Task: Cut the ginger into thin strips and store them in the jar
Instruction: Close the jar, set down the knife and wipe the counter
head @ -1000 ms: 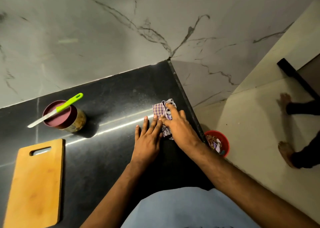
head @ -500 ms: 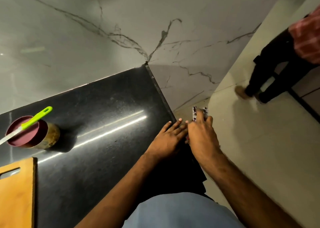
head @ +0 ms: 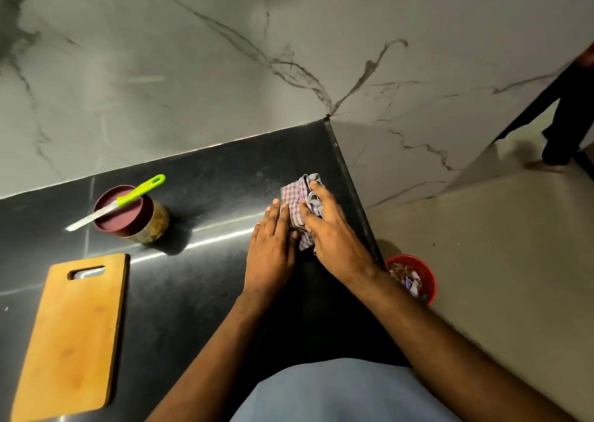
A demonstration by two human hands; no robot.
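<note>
Dim, warm indoor light. A bright streak of glare runs across the glossy black worktop (head: 205, 293), passing just in front of the jar (head: 135, 216), whose shadow falls to its right. Wide-angle distortion bends the wall's (head: 193, 84) lines near the edges. Focus is slightly soft throughout; the far right edge is blurred.

Knife (head: 115, 202) on jar (head: 131, 215), behind board (head: 70, 331); cloth (head: 300, 209) right.
</note>
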